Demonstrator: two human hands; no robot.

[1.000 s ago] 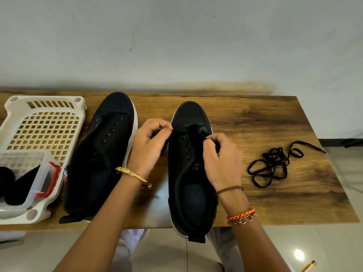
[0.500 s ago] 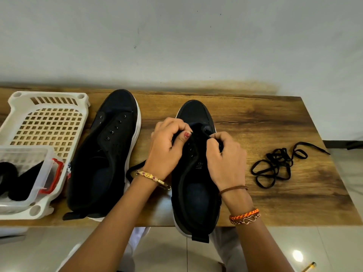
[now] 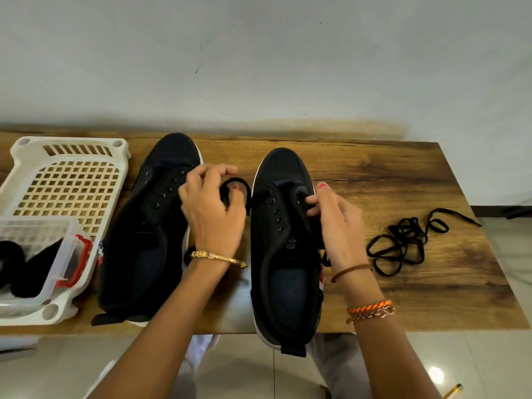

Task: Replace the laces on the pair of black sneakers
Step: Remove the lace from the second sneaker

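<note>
Two black sneakers stand side by side on the wooden table (image 3: pixel 374 174), toes pointing away from me. The left sneaker (image 3: pixel 149 226) has bare eyelets. The right sneaker (image 3: pixel 285 254) has a black lace (image 3: pixel 241 187) running from its front eyelets. My left hand (image 3: pixel 210 208) hovers between the shoes and holds a loop of that lace. My right hand (image 3: pixel 336 220) rests at the right sneaker's right eyelet row and pinches the lace's other part there. A loose black lace (image 3: pixel 403 240) lies tangled on the table to the right.
A white plastic basket (image 3: pixel 69 180) sits at the table's left end, with a clear box (image 3: pixel 43 254) holding dark items inside it. The wall runs right behind the table. The right sneaker's heel overhangs the near edge. A pencil (image 3: pixel 453 390) lies on the floor.
My left hand has moved left, off the right sneaker, drawing a loop of lace out between the shoes. My right hand stays at the right eyelet row.
</note>
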